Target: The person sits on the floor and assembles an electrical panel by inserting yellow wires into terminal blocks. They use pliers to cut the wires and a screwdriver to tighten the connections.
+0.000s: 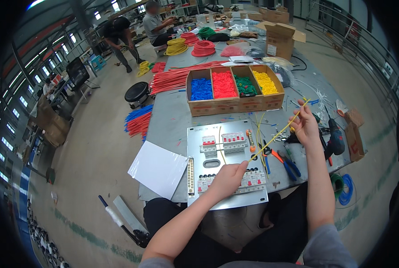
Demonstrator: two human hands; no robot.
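Observation:
A grey metal mounting panel (pixel 199 136) with rows of white and red circuit breakers (pixel 228 143) lies on the table in front of me. My left hand (pixel 226 178) pinches the lower end of a thin yellow wire (pixel 275 134) over the panel's lower breaker row. My right hand (pixel 304 123) holds the same wire's upper end, raised above the table at the right. The wire runs taut between both hands.
A cardboard tray (pixel 233 105) holds blue, red, green and yellow pieces in separate compartments. Pliers (pixel 282 161), a drill (pixel 336 138) and loose wires lie right of the panel. A white sheet (pixel 157 167) overhangs the table's left edge. Red wire bundles (pixel 170 78) lie farther back; two people work behind.

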